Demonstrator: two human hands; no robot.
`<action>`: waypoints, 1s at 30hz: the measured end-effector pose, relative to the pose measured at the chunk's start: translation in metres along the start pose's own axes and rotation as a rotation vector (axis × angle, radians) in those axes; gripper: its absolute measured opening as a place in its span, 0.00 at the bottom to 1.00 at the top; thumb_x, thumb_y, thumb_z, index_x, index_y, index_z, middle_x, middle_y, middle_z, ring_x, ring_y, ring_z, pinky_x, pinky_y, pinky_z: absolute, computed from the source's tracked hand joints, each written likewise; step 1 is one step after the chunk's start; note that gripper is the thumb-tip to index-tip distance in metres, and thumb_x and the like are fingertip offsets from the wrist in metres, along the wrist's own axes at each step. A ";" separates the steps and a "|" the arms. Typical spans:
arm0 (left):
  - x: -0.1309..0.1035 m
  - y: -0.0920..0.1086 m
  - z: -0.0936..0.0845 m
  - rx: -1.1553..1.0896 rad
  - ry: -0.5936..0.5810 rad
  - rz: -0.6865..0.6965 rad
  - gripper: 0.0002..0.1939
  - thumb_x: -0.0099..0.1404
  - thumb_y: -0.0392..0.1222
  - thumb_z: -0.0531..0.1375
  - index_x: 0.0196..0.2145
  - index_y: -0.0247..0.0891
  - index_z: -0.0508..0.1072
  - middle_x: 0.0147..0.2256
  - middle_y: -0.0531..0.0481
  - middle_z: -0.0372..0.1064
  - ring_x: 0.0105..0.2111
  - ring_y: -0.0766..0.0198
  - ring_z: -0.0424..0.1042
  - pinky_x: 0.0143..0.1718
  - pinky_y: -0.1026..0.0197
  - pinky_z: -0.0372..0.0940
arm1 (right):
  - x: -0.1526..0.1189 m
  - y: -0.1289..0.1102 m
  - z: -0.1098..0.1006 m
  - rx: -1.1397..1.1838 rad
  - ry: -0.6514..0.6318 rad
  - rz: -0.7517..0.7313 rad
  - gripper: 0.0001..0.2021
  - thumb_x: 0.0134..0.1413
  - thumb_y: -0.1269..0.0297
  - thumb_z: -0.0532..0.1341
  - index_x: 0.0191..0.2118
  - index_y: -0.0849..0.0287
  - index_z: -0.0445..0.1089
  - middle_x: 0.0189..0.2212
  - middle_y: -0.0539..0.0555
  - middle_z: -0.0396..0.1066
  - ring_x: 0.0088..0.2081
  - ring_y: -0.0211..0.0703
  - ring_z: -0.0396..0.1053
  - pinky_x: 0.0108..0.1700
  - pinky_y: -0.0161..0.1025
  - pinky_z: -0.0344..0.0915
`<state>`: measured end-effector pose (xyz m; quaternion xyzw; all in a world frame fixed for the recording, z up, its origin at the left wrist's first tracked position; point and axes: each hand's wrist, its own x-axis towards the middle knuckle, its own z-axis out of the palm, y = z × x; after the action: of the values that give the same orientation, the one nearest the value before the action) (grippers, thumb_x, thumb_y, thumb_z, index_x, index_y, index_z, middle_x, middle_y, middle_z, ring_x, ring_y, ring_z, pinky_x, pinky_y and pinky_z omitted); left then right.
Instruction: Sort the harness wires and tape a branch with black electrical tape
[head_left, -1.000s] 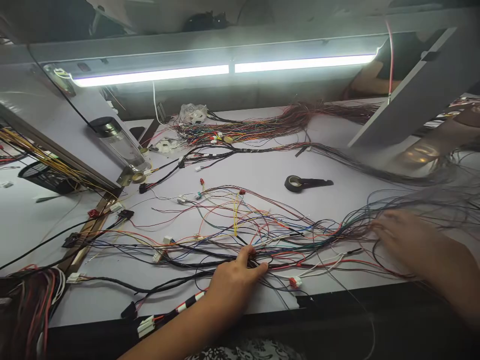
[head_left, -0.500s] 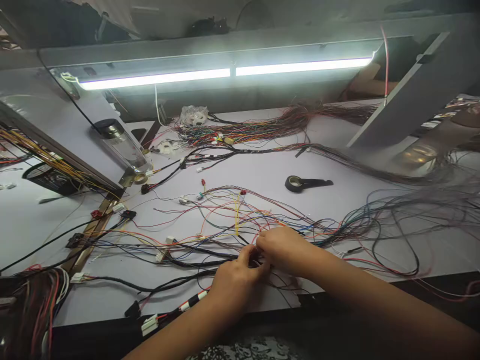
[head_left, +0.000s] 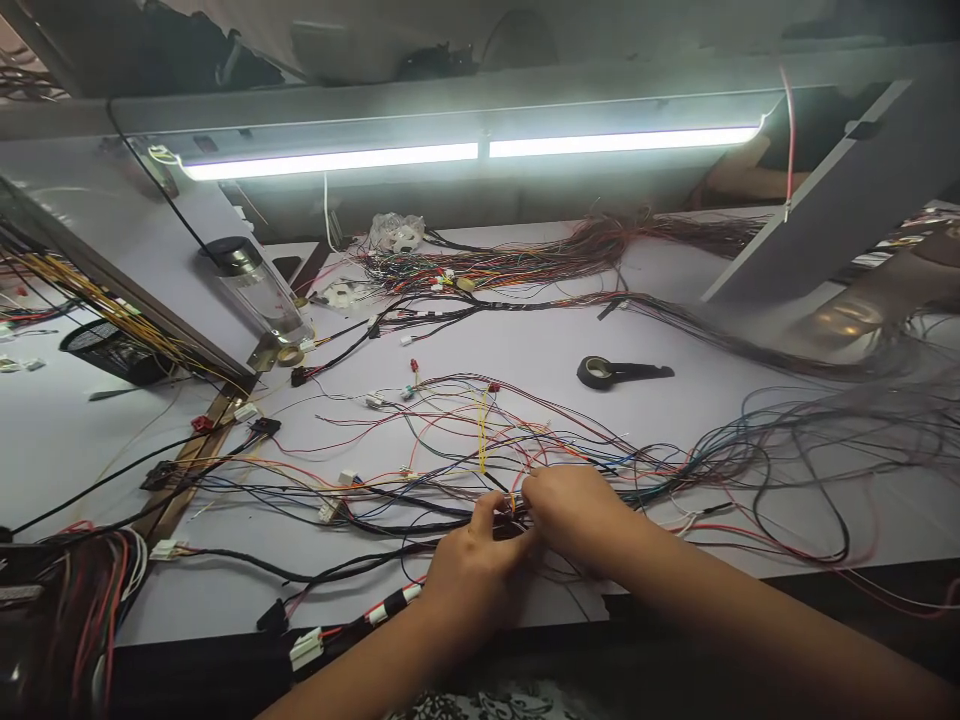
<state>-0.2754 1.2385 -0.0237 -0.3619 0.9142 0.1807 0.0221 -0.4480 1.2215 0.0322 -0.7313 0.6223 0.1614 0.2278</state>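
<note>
White counter (head_left: 525,350) runs beneath a glowing tube light (head_left: 480,155), its near edge dropping to a dark strip below both forearms. At far left, a round black mesh basket (head_left: 112,350) lies tipped beyond a brown strip (head_left: 169,500) that crosses the surface at a slant; coloured wires (head_left: 86,600) bunch thickly in the near corner. Next comes a clear, cylindrical bottle (head_left: 251,285) with a shiny metal cap, leaning close to the upright side panel. A boxy white plastic connector (head_left: 306,648) sits right at the near edge.

Black-sleeved lengths of the wire harness (head_left: 405,529) stretch from the left into the middle, where both hands meet near the front edge. The left hand (head_left: 472,560) bends around it, forefinger and thumb apart at the tips with wires between; its other fingers are hidden, so I cannot tell how firmly they grip. The right hand (head_left: 574,505) is just beside, fingers curled inward over the same wires, and whether they pinch anything cannot be told. Behind them, smooth white surface surrounds a roll of black tape (head_left: 596,373), its loose end lying flat to the right. Farther right, thin loose wires (head_left: 735,440) fan out in loops, blurring toward the slanted grey panel (head_left: 817,200).
</note>
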 end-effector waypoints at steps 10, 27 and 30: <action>0.002 0.003 -0.011 -0.041 -0.126 -0.060 0.25 0.64 0.38 0.53 0.57 0.60 0.64 0.57 0.44 0.58 0.34 0.59 0.72 0.36 0.58 0.67 | 0.000 0.007 0.000 0.102 0.010 -0.016 0.09 0.47 0.68 0.57 0.32 0.57 0.75 0.30 0.57 0.76 0.34 0.49 0.73 0.29 0.36 0.56; 0.002 -0.002 -0.005 -0.060 -0.060 -0.065 0.20 0.67 0.41 0.49 0.53 0.55 0.69 0.58 0.45 0.58 0.36 0.57 0.72 0.38 0.55 0.67 | -0.027 0.092 0.021 0.054 0.388 0.247 0.08 0.59 0.66 0.53 0.34 0.57 0.69 0.28 0.54 0.73 0.27 0.43 0.68 0.26 0.37 0.46; 0.004 -0.005 0.000 -0.100 -0.028 -0.076 0.19 0.65 0.41 0.51 0.51 0.54 0.71 0.57 0.45 0.60 0.34 0.59 0.71 0.36 0.55 0.67 | -0.031 0.054 0.022 0.115 0.615 -0.040 0.10 0.63 0.68 0.50 0.40 0.57 0.69 0.32 0.53 0.73 0.32 0.40 0.68 0.31 0.37 0.56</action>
<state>-0.2756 1.2326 -0.0260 -0.3946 0.8893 0.2300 0.0236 -0.5051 1.2533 0.0226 -0.7440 0.6555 -0.1073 0.0729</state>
